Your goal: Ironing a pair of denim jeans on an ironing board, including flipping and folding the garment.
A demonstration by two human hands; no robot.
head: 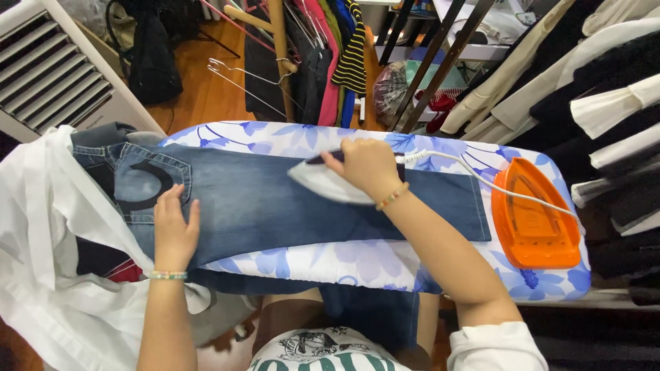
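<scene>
A: Your view is evenly lit, bright indoor light from above, with no harsh glare anywhere.

B: Shadows?

A: Soft ones only. Your right hand [368, 165] and the iron [328, 183] throw a faint shadow onto the jeans [275, 203], and it is darker under the near edge of the ironing board [357, 264].

B: Is it sharp?

A: Mostly. The iron's white body is smeared with motion blur; your left hand [174, 230] is crisp. The orange iron rest [533, 220] is saturated but not blown out.

B: Edges?

A: Your wide lens bends them: the board bows and the hanging clothes [605, 89] at the right lean outward. The dark garments there lose detail.
</scene>
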